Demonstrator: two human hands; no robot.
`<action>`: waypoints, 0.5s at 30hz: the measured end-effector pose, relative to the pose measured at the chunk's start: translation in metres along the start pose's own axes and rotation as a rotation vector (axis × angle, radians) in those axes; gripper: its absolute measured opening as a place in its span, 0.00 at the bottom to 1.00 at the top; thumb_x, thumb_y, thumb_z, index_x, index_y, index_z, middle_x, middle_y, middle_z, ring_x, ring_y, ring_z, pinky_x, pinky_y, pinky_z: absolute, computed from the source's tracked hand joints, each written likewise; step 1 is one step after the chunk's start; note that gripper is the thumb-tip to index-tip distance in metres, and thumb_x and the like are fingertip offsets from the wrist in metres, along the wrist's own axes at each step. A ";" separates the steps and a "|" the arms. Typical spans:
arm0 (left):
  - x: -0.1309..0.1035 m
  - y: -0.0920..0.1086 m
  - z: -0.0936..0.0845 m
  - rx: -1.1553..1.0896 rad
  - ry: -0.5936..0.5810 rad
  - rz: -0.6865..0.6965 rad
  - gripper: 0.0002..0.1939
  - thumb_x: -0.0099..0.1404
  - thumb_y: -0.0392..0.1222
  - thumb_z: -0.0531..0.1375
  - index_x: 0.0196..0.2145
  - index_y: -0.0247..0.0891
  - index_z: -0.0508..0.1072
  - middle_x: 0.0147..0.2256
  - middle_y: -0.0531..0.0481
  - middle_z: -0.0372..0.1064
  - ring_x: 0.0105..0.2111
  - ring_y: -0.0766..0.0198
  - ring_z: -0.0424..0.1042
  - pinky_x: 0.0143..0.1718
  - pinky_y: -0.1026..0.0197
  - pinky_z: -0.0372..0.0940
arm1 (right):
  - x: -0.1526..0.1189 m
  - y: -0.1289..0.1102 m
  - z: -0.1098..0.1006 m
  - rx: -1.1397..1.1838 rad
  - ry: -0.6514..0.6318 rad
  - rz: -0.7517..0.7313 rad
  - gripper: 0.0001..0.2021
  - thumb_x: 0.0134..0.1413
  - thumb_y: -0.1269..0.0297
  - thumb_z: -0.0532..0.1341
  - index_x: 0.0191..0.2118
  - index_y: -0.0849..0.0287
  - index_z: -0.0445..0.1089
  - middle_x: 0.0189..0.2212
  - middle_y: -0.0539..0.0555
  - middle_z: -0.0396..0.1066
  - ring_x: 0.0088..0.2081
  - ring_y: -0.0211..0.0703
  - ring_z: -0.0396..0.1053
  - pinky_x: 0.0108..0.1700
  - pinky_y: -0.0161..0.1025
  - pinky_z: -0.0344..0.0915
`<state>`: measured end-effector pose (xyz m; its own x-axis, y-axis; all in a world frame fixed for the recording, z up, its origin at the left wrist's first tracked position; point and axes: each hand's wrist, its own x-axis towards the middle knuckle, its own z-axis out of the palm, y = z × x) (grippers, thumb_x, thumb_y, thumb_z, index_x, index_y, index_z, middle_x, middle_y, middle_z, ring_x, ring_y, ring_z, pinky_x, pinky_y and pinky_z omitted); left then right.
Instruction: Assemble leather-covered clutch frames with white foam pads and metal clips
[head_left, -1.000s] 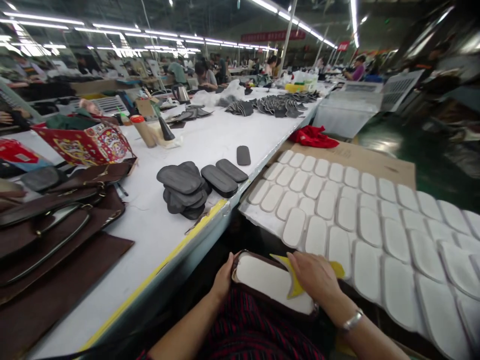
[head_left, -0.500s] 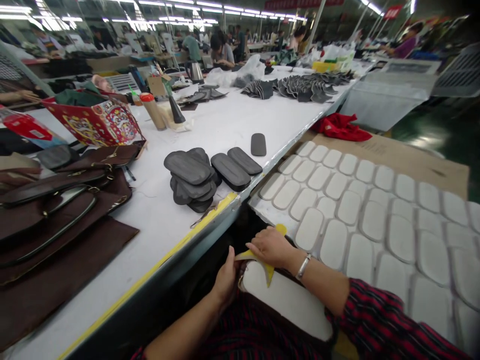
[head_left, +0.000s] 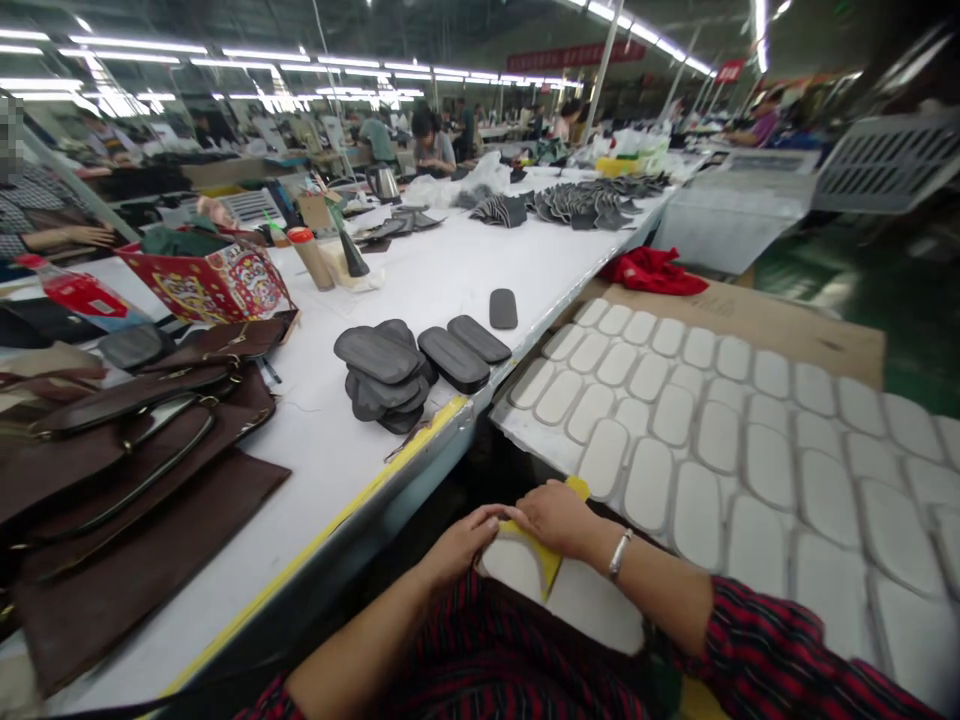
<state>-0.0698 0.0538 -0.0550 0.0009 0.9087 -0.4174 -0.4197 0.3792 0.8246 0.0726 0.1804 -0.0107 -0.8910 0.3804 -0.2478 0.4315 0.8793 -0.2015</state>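
Observation:
On my lap lies a white oval piece (head_left: 600, 607) with a dark edge. A yellow strip (head_left: 550, 562) crosses its upper part, its far tip showing beyond my right hand. My right hand (head_left: 559, 517) is closed on this yellow strip. At the far left end of the white piece, my left hand (head_left: 466, 540) has its fingers pressed together at the edge, touching the right fingertips; what they hold is hidden. Stacked dark grey oval pieces (head_left: 379, 355) sit on the white table ahead, with two more pads (head_left: 454, 358) beside them.
Rows of white ovals (head_left: 697, 490) cover a lower surface at the right, with a red cloth (head_left: 656, 271) behind. Brown leather bags (head_left: 97, 470) and a red patterned box (head_left: 214, 283) stand left on the white table (head_left: 322, 470). Other people work in the background.
My left hand has moved onto the piece's end, its thumb no longer raised, and meets my right hand. The yellow strip now lies flatter across the white piece. The camera view has tilted up slightly.

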 end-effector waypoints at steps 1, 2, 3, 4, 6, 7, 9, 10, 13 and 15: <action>0.001 0.000 -0.003 -0.042 -0.004 -0.011 0.22 0.60 0.51 0.56 0.48 0.37 0.69 0.39 0.47 0.71 0.41 0.59 0.67 0.42 0.61 0.59 | -0.007 0.004 -0.002 -0.006 0.017 0.050 0.26 0.62 0.53 0.40 0.30 0.59 0.72 0.30 0.57 0.74 0.35 0.48 0.70 0.37 0.40 0.56; 0.002 0.000 -0.006 -0.086 0.000 -0.021 0.23 0.60 0.53 0.55 0.48 0.36 0.69 0.40 0.46 0.71 0.43 0.58 0.66 0.44 0.60 0.59 | -0.016 0.009 -0.004 -0.010 0.037 0.101 0.27 0.62 0.54 0.39 0.30 0.59 0.71 0.30 0.58 0.74 0.34 0.48 0.70 0.36 0.40 0.57; 0.004 0.000 -0.008 -0.114 0.008 -0.029 0.23 0.60 0.54 0.54 0.47 0.35 0.70 0.41 0.45 0.71 0.44 0.58 0.66 0.46 0.60 0.58 | -0.027 0.016 -0.006 0.005 0.054 0.147 0.26 0.63 0.55 0.39 0.30 0.59 0.71 0.30 0.58 0.73 0.33 0.47 0.70 0.36 0.40 0.57; 0.007 0.000 -0.011 -0.119 0.013 -0.038 0.23 0.60 0.54 0.55 0.46 0.34 0.71 0.41 0.44 0.71 0.43 0.58 0.67 0.46 0.59 0.58 | -0.040 0.024 -0.008 0.045 0.066 0.193 0.25 0.62 0.56 0.40 0.31 0.60 0.70 0.29 0.59 0.73 0.33 0.47 0.70 0.35 0.40 0.58; 0.013 0.000 -0.015 -0.077 0.018 -0.046 0.22 0.57 0.52 0.59 0.43 0.34 0.72 0.39 0.44 0.72 0.40 0.59 0.68 0.44 0.60 0.59 | -0.072 0.039 -0.011 0.244 0.068 0.232 0.19 0.60 0.57 0.45 0.31 0.59 0.69 0.30 0.58 0.72 0.33 0.46 0.69 0.36 0.39 0.59; 0.016 0.001 -0.017 -0.050 0.018 -0.047 0.21 0.55 0.50 0.61 0.42 0.34 0.73 0.37 0.45 0.72 0.38 0.60 0.69 0.42 0.60 0.60 | -0.089 0.043 -0.013 0.343 0.053 0.234 0.16 0.58 0.58 0.48 0.31 0.59 0.69 0.30 0.56 0.71 0.33 0.45 0.68 0.36 0.38 0.60; 0.024 0.001 -0.019 -0.021 0.006 -0.056 0.18 0.52 0.46 0.64 0.39 0.34 0.74 0.32 0.47 0.73 0.32 0.62 0.69 0.37 0.61 0.61 | -0.124 0.044 -0.014 0.540 0.008 0.272 0.12 0.55 0.59 0.51 0.30 0.58 0.68 0.29 0.54 0.71 0.32 0.43 0.67 0.35 0.36 0.61; 0.028 0.002 -0.020 -0.018 -0.003 -0.061 0.16 0.50 0.44 0.65 0.37 0.33 0.74 0.30 0.48 0.72 0.30 0.63 0.69 0.35 0.61 0.61 | -0.139 0.040 -0.014 0.660 -0.025 0.313 0.11 0.53 0.59 0.52 0.31 0.58 0.68 0.29 0.53 0.70 0.32 0.42 0.67 0.34 0.35 0.62; 0.036 0.003 -0.022 -0.016 -0.037 -0.056 0.14 0.46 0.40 0.67 0.32 0.32 0.75 0.26 0.49 0.72 0.27 0.64 0.68 0.32 0.61 0.60 | -0.173 0.012 -0.009 1.131 -0.136 0.436 0.12 0.50 0.56 0.55 0.36 0.59 0.66 0.31 0.52 0.70 0.30 0.41 0.68 0.29 0.34 0.63; 0.037 0.003 -0.021 -0.026 -0.054 -0.033 0.14 0.45 0.39 0.67 0.31 0.32 0.75 0.28 0.48 0.72 0.28 0.62 0.69 0.33 0.61 0.61 | -0.181 -0.015 0.000 1.392 -0.184 0.479 0.15 0.50 0.53 0.56 0.40 0.57 0.63 0.32 0.52 0.70 0.29 0.42 0.69 0.27 0.35 0.64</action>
<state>-0.0901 0.0849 -0.0756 0.0636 0.9040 -0.4227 -0.4420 0.4053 0.8002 0.2274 0.0981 0.0371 -0.6443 0.4141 -0.6430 0.5517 -0.3307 -0.7657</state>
